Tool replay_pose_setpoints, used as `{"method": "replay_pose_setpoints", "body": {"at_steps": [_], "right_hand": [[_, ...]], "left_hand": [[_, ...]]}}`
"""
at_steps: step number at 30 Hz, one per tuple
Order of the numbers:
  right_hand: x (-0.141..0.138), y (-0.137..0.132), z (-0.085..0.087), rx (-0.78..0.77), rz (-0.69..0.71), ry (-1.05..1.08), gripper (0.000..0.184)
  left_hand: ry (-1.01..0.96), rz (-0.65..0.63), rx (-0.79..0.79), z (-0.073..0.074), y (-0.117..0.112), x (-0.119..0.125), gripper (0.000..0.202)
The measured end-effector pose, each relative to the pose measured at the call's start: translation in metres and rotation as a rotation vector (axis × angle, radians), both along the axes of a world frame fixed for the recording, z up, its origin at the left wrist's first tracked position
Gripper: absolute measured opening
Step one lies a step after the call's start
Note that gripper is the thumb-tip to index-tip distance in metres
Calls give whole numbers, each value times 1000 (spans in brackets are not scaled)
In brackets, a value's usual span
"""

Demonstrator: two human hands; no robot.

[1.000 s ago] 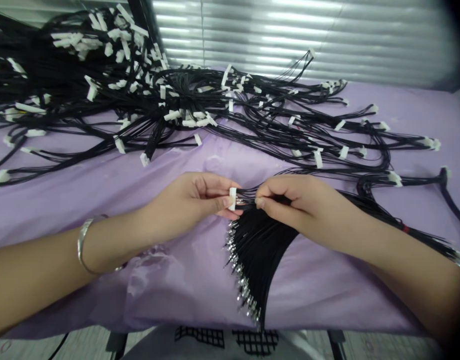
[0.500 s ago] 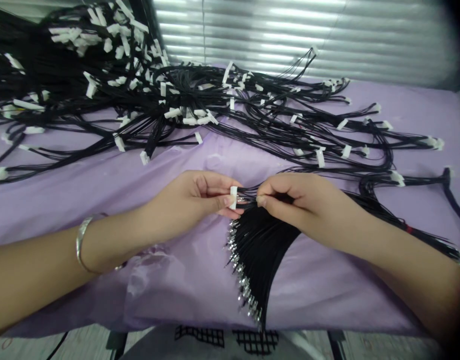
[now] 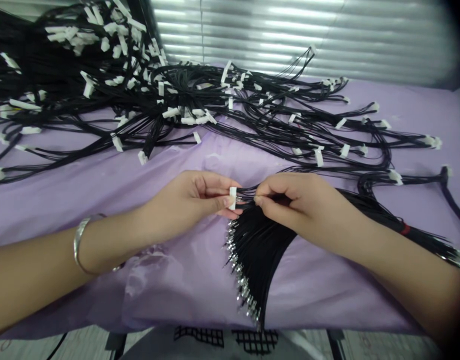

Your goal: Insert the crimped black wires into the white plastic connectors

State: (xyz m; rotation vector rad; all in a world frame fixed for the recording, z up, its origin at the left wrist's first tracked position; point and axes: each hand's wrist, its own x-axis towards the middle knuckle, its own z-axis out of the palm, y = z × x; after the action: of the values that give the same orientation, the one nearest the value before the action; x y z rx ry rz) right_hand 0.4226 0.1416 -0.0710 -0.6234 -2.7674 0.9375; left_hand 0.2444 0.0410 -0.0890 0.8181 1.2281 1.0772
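One white connector housing, pinched in the left hand above the purple table cover, now has a metal terminal slightly nearer it, the right hand having edged closer, fingertips closed on seemingly one thin black wire beside many fanned black wires.

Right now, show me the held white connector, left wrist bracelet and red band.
White connector (image 3: 233, 192): head view, upper front face.
Left wrist bracelet (image 3: 78, 236): head view, outer surface.
Red band (image 3: 405, 229): head view, its middle.
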Motion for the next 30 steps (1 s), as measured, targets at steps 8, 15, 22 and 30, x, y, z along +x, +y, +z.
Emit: {"method": "replay_pose_setpoints", "body": {"at_steps": [8, 15, 22, 30], "right_hand": [[-3, -5, 1, 36, -41, 28, 12], [-3, -9, 0, 14, -92, -24, 14], [-3, -7, 0, -9, -61, 6, 15], [-4, -6, 0, -17, -69, -8, 16]], "left_hand": [[8, 27, -14, 3, 1, 2, 15], [10, 31, -22, 2, 2, 3, 15], [-13, 25, -6, 2, 1, 2, 16], [17, 23, -1, 3, 1, 4, 15]]}}
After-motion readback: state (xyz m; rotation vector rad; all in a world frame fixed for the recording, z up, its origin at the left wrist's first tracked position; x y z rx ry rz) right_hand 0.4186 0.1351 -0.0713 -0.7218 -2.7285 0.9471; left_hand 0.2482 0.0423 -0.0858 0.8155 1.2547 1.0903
